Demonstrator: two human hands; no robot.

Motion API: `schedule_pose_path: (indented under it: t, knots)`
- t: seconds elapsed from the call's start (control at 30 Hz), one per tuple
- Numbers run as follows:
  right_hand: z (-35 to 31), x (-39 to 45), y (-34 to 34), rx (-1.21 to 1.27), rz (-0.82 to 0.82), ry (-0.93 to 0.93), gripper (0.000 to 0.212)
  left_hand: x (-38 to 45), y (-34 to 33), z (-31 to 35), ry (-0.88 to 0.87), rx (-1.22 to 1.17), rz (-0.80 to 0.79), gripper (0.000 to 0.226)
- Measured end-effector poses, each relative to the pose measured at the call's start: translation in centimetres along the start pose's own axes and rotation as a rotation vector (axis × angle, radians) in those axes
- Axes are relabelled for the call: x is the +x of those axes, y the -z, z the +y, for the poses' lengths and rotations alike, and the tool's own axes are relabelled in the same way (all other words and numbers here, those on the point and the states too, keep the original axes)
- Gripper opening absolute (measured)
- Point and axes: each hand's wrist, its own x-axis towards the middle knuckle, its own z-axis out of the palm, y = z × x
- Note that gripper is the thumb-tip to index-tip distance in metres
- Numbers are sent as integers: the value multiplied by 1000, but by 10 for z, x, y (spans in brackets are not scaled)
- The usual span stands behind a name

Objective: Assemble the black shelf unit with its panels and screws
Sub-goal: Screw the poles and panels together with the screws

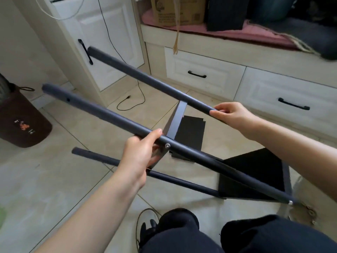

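Observation:
The partly built black shelf unit is tipped on its side above the tiled floor. My left hand (140, 154) grips the near pole (94, 110) just left of a silver screw (167, 145). My right hand (230, 114) grips the far pole (145, 79) near its lower end. A middle panel (175, 123) spans the two poles, seen edge-on. A third pole (102, 158) runs low above the floor behind my left wrist. The bottom panel (255, 174) joins the poles at the right, with another screw (290, 202) at its corner. A loose black panel (189, 133) lies flat on the floor.
White cabinet doors (102, 44) and drawers (204, 73) stand behind. A black cable (135, 103) trails over the tiles. A brown bag (23, 121) sits at the left. A cardboard box (178, 10) rests on the bench. My knees (237, 234) and shoe are at the bottom.

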Motion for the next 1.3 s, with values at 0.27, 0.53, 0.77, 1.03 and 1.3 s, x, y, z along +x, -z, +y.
schedule_pose_path:
  t: [0.27, 0.53, 0.77, 1.03, 1.3]
  knots:
    - [36, -43, 54, 210, 183, -95, 33, -3, -77, 42, -276, 338, -199, 26]
    - [91, -81, 86, 465, 461, -190, 33, -7, -156, 45, -365, 494, -342, 16]
    - [113, -98, 101, 775, 573, -274, 29, -1, -209, 43, -408, 527, -422, 14]
    - [108, -96, 87, 815, 490, -264, 38, 25, -219, 56, -505, 508, -478, 9]
    - [116, -121, 77, 658, 247, -110, 14, 35, -201, 57, -518, 481, -652, 16]
